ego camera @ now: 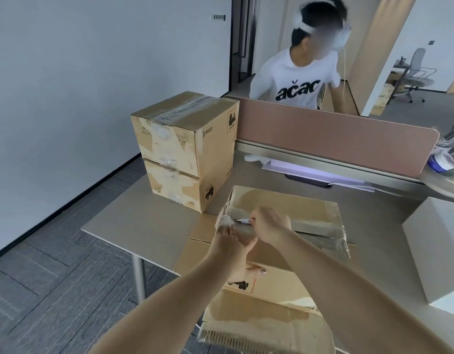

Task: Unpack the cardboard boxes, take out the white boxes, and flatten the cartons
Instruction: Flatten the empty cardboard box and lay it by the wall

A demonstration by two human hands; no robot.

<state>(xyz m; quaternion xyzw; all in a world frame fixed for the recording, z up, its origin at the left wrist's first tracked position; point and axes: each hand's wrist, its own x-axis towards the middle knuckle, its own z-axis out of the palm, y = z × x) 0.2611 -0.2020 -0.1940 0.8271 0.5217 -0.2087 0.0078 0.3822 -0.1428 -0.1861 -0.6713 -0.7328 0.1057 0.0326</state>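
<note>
The white box [440, 251] is cut off at the right edge.

A: How is your view set?

B: You have one view, a wide-angle head camera, tilted forward and down over the table [144, 226].

A: How close?

B: Near. Your forearms enter from the bottom edge; the left hand [229, 242] and right hand [272, 224] sit mid-frame. Far ground reaches the divider [335, 139] and a person [297, 80] behind it. Straight lines bow toward the edges.
</note>
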